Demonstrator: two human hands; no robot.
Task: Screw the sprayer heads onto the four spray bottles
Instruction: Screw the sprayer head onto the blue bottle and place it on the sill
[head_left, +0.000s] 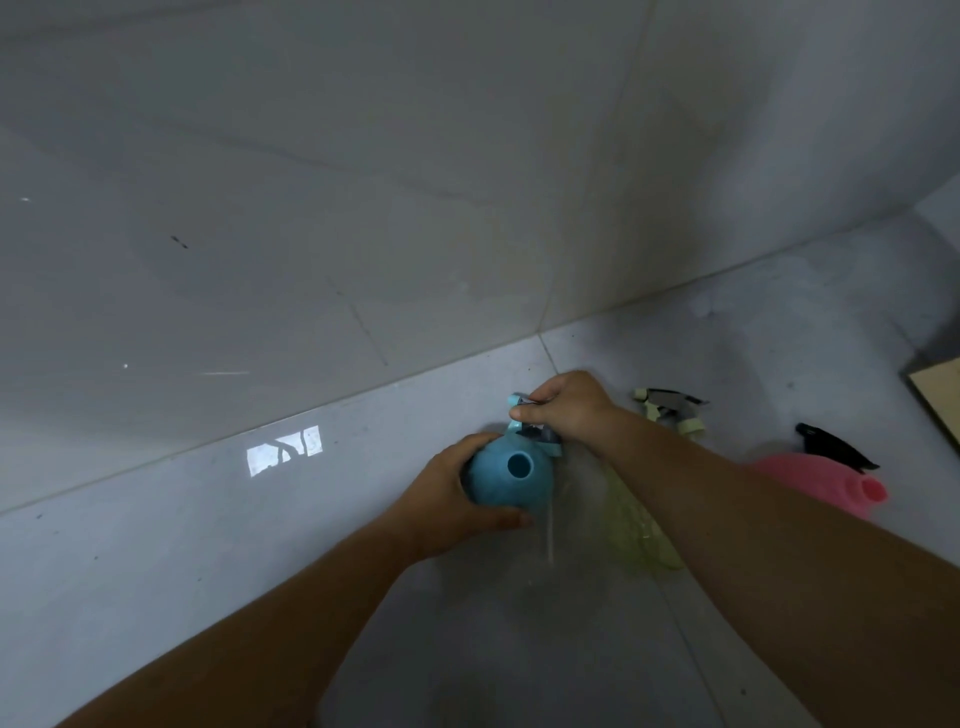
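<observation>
My left hand (452, 499) grips a round blue spray bottle (506, 475) whose open neck faces up at me. Just behind it, my right hand (563, 410) holds a blue and grey sprayer head (530, 431) close to the bottle's far side. A pale green bottle (641, 535) lies on the floor, half hidden under my right forearm. Its green and grey sprayer head (670, 408) rests loose on the floor beyond. A pink bottle (826, 483) lies on its side at the right, neck open, with a black sprayer head (836, 447) beside it.
Everything sits on a grey tiled floor (208, 545) next to a grey tiled wall (363, 182). A bright patch of light (283, 449) falls on the floor at left. The corner of a cardboard piece (940, 400) shows at the right edge.
</observation>
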